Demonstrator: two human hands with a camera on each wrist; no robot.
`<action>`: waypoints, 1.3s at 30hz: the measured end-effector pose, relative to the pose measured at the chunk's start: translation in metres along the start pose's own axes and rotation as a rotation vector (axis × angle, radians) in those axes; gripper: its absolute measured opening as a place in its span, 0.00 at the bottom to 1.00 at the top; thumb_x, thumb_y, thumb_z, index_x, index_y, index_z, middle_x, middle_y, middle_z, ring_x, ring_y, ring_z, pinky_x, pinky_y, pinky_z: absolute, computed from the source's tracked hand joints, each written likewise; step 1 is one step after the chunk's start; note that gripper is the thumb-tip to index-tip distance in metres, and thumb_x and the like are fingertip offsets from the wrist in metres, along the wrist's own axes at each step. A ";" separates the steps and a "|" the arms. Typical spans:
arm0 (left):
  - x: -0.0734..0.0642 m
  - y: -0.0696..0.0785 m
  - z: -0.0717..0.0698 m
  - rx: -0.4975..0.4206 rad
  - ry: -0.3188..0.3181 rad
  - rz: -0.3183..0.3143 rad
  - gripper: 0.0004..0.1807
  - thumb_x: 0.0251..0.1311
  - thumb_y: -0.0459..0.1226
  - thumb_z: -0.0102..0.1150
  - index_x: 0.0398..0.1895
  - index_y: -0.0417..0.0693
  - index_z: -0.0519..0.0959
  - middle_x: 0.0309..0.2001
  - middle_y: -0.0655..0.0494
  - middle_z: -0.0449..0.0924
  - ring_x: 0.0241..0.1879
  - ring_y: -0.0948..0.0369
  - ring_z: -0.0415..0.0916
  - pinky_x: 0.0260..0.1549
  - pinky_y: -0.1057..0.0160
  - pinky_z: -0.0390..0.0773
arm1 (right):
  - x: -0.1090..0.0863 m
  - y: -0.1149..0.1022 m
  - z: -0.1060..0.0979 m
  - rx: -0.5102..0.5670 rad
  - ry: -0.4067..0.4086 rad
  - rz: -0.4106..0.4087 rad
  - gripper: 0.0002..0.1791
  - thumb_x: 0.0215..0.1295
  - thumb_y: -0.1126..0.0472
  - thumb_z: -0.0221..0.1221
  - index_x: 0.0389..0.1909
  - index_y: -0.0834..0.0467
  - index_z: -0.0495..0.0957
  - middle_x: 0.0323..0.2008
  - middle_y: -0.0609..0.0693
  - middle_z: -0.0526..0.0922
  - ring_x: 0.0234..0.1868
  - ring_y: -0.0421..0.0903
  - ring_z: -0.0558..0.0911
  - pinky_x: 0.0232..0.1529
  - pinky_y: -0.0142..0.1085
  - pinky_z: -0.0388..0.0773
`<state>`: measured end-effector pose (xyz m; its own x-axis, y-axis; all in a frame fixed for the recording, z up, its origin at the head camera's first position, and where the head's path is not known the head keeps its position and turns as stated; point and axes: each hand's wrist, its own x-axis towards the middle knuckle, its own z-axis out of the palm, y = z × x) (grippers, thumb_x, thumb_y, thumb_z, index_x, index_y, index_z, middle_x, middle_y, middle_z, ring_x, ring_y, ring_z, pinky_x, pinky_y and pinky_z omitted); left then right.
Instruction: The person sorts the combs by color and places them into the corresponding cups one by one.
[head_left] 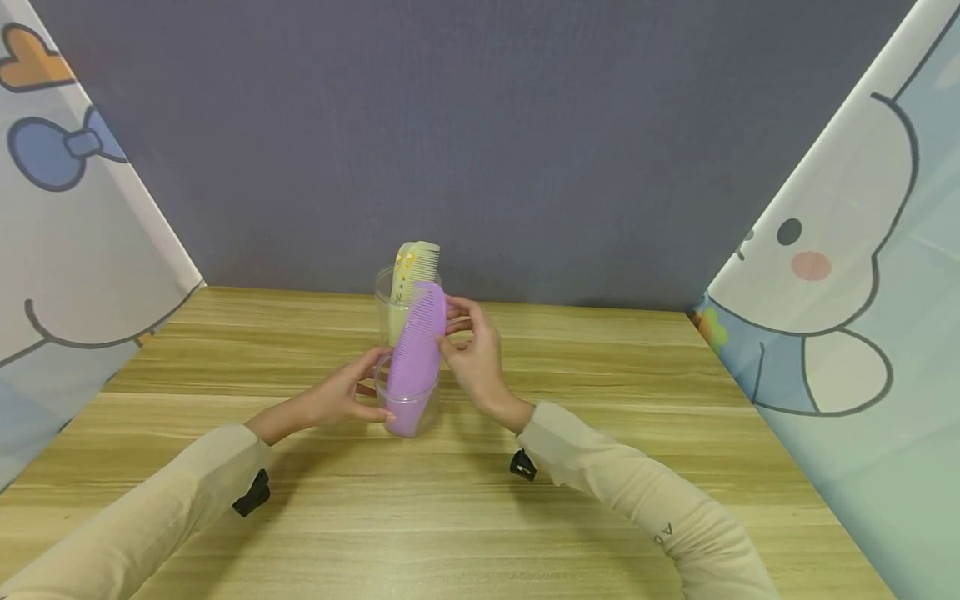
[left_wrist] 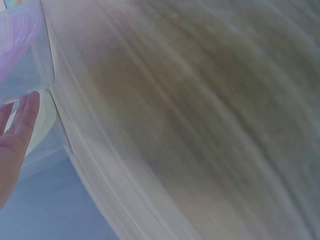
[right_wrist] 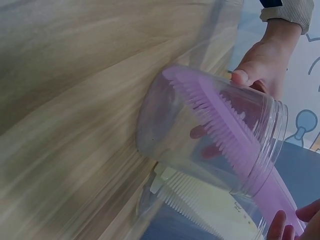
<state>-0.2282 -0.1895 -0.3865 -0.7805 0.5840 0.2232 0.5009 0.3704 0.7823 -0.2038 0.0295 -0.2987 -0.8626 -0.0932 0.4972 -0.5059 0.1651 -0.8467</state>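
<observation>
A purple comb leans inside the front clear plastic jar, its lower end at the jar's bottom and its upper part rising past the rim. My right hand pinches the comb's back edge above the rim between thumb and fingers. From the left side, my left hand holds the jar, thumb on the near wall and fingers round the far side. Right behind it stands a second clear jar holding a pale yellow comb with a small printed pattern, teeth facing right.
The jars stand on a wood-grain table, toward its back edge. A dark grey panel rises behind the table. Cartoon-printed sheets flank both sides. Black wrist straps sit on the light sleeves.
</observation>
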 end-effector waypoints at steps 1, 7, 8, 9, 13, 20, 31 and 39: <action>0.000 0.000 0.000 0.000 0.000 0.000 0.46 0.43 0.36 0.71 0.64 0.41 0.54 0.57 0.38 0.66 0.51 0.44 0.72 0.42 0.57 0.81 | 0.000 0.000 0.000 0.002 0.001 -0.002 0.25 0.49 0.82 0.56 0.53 0.72 0.68 0.43 0.69 0.73 0.41 0.64 0.76 0.29 0.20 0.72; 0.000 0.000 -0.001 0.000 -0.007 -0.002 0.46 0.43 0.36 0.71 0.64 0.40 0.54 0.57 0.37 0.66 0.51 0.43 0.71 0.43 0.56 0.80 | -0.001 0.004 -0.002 0.010 0.000 -0.009 0.24 0.50 0.82 0.55 0.52 0.72 0.68 0.44 0.70 0.73 0.40 0.65 0.76 0.29 0.28 0.76; 0.000 0.000 -0.001 0.001 -0.008 -0.002 0.46 0.43 0.36 0.71 0.64 0.40 0.54 0.57 0.37 0.66 0.51 0.43 0.71 0.43 0.55 0.80 | 0.000 0.004 -0.002 0.011 0.001 -0.010 0.24 0.50 0.82 0.55 0.51 0.72 0.68 0.44 0.70 0.73 0.40 0.65 0.76 0.30 0.31 0.77; 0.000 0.000 -0.002 0.001 -0.008 -0.002 0.46 0.43 0.36 0.71 0.64 0.40 0.54 0.57 0.37 0.66 0.51 0.43 0.71 0.43 0.55 0.80 | 0.000 0.005 -0.002 0.013 0.001 -0.014 0.24 0.50 0.82 0.55 0.51 0.72 0.68 0.44 0.70 0.73 0.40 0.65 0.76 0.30 0.34 0.78; 0.000 0.000 -0.002 0.005 -0.006 -0.002 0.47 0.43 0.36 0.71 0.64 0.39 0.54 0.56 0.37 0.66 0.50 0.43 0.71 0.43 0.56 0.80 | 0.000 0.006 -0.004 0.019 -0.008 -0.022 0.23 0.50 0.82 0.55 0.50 0.72 0.68 0.45 0.70 0.73 0.40 0.65 0.76 0.31 0.42 0.79; 0.001 0.001 -0.003 0.031 -0.010 -0.002 0.47 0.43 0.38 0.71 0.64 0.39 0.54 0.57 0.38 0.66 0.50 0.44 0.72 0.43 0.56 0.79 | 0.003 0.014 -0.010 0.012 -0.022 0.001 0.22 0.51 0.80 0.55 0.50 0.70 0.68 0.45 0.67 0.74 0.41 0.63 0.76 0.34 0.44 0.78; 0.000 0.001 -0.006 0.057 -0.014 -0.009 0.50 0.42 0.39 0.72 0.66 0.38 0.51 0.62 0.36 0.60 0.53 0.40 0.69 0.48 0.46 0.76 | 0.015 0.052 -0.044 -0.122 -0.067 -0.050 0.25 0.54 0.72 0.60 0.53 0.63 0.66 0.49 0.59 0.73 0.46 0.57 0.76 0.38 0.46 0.79; -0.017 -0.004 -0.029 0.202 0.088 -0.014 0.48 0.44 0.38 0.71 0.66 0.38 0.53 0.61 0.34 0.61 0.56 0.37 0.64 0.49 0.36 0.69 | 0.023 0.066 -0.098 -0.381 -0.075 -0.102 0.27 0.57 0.65 0.60 0.58 0.62 0.64 0.54 0.60 0.68 0.50 0.56 0.72 0.42 0.49 0.77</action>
<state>-0.2273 -0.2219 -0.3766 -0.8133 0.5154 0.2699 0.5474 0.5207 0.6551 -0.2563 0.1349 -0.3247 -0.8132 -0.1968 0.5478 -0.5635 0.5019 -0.6562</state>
